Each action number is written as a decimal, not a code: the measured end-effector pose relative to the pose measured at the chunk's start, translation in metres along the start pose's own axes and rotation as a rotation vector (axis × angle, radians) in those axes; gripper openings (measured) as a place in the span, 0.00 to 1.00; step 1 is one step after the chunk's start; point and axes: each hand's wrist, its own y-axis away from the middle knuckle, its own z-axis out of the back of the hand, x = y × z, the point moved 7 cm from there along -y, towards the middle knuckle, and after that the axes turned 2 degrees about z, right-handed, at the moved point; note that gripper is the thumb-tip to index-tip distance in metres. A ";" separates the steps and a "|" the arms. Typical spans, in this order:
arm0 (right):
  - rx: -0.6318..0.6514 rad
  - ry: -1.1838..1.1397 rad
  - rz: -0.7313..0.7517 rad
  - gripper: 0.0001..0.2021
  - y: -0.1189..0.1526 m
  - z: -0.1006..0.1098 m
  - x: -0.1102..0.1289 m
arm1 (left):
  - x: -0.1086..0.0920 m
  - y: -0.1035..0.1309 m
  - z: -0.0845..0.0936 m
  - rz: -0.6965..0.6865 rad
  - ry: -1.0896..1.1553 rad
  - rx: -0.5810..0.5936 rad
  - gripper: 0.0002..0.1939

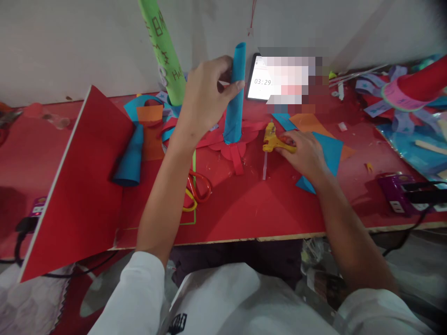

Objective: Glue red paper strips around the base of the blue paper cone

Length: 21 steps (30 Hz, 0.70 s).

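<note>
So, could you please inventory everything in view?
Table: 1, red, foreground
Paper flower: 1, red, centre
Paper tube: 1, blue, upright on flower
Hot glue gun: 1, yellow, centre right
Glue stick: 1, translucent, below gun
Scissors: number unclear, red and yellow handles, centre left
Upright panel: 1, red, left
Paper cone: 1, blue, beside panel
Lettered paper tube: 1, green, back left
Phone: 1, black-edged, centre back
Paper pieces: several, blue and orange, around centre
Pink-banded paper tube: 1, red, far right
Plastic packet: 1, blue, right
Power sockets: 2, purple, far left and right
Left hand: 1, bare, gripping paper tube
Right hand: 1, bare, holding glue gun
</note>
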 end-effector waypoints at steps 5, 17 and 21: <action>-0.089 -0.030 -0.024 0.14 0.005 0.018 0.018 | 0.007 -0.005 -0.001 -0.077 0.017 0.016 0.06; -0.803 -0.168 -0.191 0.29 0.025 0.080 -0.002 | -0.026 0.004 0.037 -0.163 0.031 -0.234 0.03; -0.609 -0.138 -0.316 0.37 0.022 0.070 -0.008 | -0.029 0.006 0.053 -0.334 0.023 -0.332 0.07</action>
